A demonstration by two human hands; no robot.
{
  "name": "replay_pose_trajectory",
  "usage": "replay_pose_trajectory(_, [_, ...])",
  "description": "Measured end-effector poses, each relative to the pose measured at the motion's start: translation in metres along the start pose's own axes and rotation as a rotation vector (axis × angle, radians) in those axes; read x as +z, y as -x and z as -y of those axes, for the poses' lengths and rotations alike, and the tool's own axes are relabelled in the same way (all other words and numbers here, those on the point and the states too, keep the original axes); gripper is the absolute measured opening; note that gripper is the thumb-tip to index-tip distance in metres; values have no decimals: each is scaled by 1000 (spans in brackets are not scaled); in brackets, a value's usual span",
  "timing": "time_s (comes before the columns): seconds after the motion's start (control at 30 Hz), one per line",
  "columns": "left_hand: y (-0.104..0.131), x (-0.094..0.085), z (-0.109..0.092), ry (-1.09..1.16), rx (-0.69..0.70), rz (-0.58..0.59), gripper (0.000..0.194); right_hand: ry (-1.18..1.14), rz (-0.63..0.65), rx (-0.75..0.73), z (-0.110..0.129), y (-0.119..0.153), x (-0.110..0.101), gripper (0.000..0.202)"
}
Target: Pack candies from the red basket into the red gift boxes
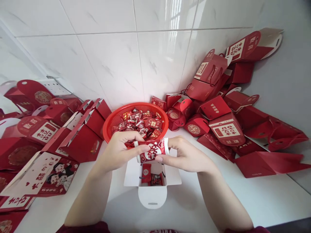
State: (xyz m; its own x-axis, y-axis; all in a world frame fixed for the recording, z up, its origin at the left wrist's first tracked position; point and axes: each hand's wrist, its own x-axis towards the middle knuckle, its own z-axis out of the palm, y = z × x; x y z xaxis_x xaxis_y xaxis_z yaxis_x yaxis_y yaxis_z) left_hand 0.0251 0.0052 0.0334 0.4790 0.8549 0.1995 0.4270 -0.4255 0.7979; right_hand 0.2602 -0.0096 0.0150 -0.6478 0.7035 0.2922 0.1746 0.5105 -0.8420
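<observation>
Between both hands is a red and white wrapped candy packet (153, 150) with crimped white ends. My left hand (125, 149) pinches its left end, thumb on the front. My right hand (186, 154) grips the right end, thumb along the lower edge. Just under the packet stands an open box (152, 197), its white flaps spread outward. Inside the box lie a red packet (146, 173) and a dark red wrapped sweet (156, 179); the rest of its inside is hidden by the hands. Behind the hands, a red plastic basket (107, 124) holds many small wrapped sweets (141, 121).
Red gift boxes (82, 142) are crowded on the left of the white table (191, 200). More red boxes (225, 129) are heaped on the right, some with cord handles. A tiled wall (109, 61) closes off the back, with a white power strip (57, 86) at left.
</observation>
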Motion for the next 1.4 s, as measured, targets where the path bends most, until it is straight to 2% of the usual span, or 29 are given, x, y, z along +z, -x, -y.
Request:
replay_pose_trajectory(0.17, [5,9,-1,116,43,171,18,-103,-95,-18,-6,0,5,12])
replay_pose_trajectory(0.37, [8,14,5,381,20,310,21,-363,-82,-31,-17,-10,31,27])
replay_pose_trajectory(0.53, [7,16,6,541,54,334,20,-483,-88,-10,-21,-15,43,31])
replay_pose_trajectory(0.8, [7,19,3,703,19,410,20,-516,-58,32,-18,-11,40,29])
replay_pose_trajectory(1.0, [6,16,2,703,-21,499,27,-544,-24,-24,-17,-10,41,30])
replay_pose_trajectory(1.07, [5,16,5,699,-19,472,28,-551,-55,-3,-18,-10,40,31])
replay_pose_trajectory(1.1, [4,16,7,684,-14,423,27,-542,-83,11,-18,-9,39,33])
replay_pose_trajectory(1.2, [1,13,11,572,-15,191,23,-431,-163,60,-18,-9,36,39])
replay_pose_trajectory(1.27, [-1,8,12,480,-34,73,21,-329,-192,110,-17,-10,32,35])
replay_pose_trajectory(1.33, [-2,2,12,402,-56,49,21,-276,-233,152,-16,-11,28,30])
replay_pose_trajectory(1.4, [-1,-4,12,325,-67,74,22,-259,-274,173,-16,-13,25,28])
